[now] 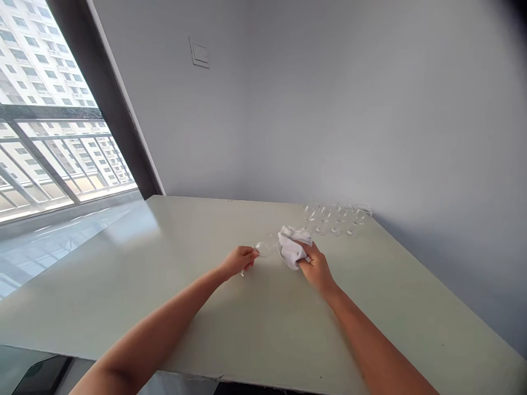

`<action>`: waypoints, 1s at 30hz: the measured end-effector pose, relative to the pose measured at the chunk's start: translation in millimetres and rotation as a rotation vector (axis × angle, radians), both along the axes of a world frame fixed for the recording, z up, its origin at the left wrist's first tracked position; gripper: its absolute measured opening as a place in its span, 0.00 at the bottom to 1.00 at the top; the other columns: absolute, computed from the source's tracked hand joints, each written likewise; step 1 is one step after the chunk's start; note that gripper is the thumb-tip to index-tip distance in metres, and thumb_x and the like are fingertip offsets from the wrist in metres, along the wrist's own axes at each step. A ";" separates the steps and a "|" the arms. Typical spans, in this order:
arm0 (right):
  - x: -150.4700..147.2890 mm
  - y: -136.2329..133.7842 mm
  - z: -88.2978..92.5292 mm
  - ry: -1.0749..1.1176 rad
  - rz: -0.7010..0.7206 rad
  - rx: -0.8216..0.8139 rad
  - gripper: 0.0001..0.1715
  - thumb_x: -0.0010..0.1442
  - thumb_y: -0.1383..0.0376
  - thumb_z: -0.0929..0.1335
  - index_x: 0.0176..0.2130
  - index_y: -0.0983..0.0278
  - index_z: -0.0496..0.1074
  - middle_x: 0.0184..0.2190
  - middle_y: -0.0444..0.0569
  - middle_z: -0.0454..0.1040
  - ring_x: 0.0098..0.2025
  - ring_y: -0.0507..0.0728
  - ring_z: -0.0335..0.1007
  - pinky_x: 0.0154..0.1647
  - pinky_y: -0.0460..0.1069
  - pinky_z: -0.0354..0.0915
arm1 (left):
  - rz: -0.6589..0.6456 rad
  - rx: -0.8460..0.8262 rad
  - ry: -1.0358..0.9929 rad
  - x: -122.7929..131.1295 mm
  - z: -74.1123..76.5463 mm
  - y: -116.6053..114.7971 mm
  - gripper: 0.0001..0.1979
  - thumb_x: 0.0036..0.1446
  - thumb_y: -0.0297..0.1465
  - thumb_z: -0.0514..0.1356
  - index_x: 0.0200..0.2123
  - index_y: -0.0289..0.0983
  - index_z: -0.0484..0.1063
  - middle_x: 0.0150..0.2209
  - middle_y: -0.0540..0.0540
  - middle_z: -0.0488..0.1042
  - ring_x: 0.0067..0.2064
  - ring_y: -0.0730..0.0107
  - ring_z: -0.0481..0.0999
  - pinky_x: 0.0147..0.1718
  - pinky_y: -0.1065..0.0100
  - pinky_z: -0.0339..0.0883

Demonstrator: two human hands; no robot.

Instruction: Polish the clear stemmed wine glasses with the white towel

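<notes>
Above the middle of the table my left hand (242, 259) is closed on the stem of a clear wine glass (263, 248). The glass lies tilted sideways, its bowl pointing right and its foot showing below my fingers. A white cloth (291, 247) is bunched in my right hand (316, 267), close to the rim end of the bowl. Whether cloth and glass touch I cannot tell. Part of my right fingers is hidden by the cloth.
Several clear stemmed glasses (340, 214) stand upright in a cluster at the table's back right. The pale table (197, 318) meets grey walls (370, 109) behind and to the right. A window (45, 109) with a railing is at the left.
</notes>
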State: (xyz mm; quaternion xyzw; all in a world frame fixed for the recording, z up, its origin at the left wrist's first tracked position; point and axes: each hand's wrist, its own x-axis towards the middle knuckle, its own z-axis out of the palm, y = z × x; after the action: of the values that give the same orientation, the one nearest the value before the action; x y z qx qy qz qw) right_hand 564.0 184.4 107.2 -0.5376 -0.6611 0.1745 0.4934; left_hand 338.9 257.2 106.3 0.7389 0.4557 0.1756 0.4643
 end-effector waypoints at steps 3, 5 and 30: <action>-18.4 -9.3 -0.2 -0.394 0.127 0.116 0.26 0.56 0.63 0.61 0.55 0.56 0.62 0.56 0.47 0.61 0.57 0.63 0.53 0.56 0.59 0.49 | 0.050 0.236 0.221 7.3 -6.1 -8.5 0.14 0.54 0.38 0.50 0.25 0.36 0.68 0.20 0.51 0.66 0.22 0.76 0.64 0.21 0.74 0.53; -30.2 -13.9 -1.9 -0.550 0.155 0.136 0.26 0.58 0.60 0.61 0.56 0.58 0.61 0.57 0.49 0.60 0.57 0.65 0.51 0.57 0.62 0.45 | -0.017 0.422 0.301 13.3 -9.9 -20.0 0.13 0.54 0.36 0.50 0.22 0.36 0.66 0.21 0.50 0.68 0.23 0.75 0.65 0.22 0.73 0.53; -78.9 -19.8 -26.4 1.081 0.330 -0.519 0.23 0.52 0.51 0.67 0.43 0.62 0.70 0.36 0.49 0.73 0.40 0.57 0.68 0.40 0.50 0.62 | 0.175 0.599 -0.117 34.5 -17.4 -52.6 0.15 0.58 0.31 0.47 0.43 0.46 0.71 0.54 0.47 0.60 0.46 0.64 0.62 0.48 0.56 0.57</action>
State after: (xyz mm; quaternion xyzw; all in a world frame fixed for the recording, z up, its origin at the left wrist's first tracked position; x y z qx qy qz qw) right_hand 485.1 164.6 80.8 -0.3663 -0.3281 0.6510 0.5782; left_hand 373.4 204.6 88.8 0.7894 0.4181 0.3835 0.2345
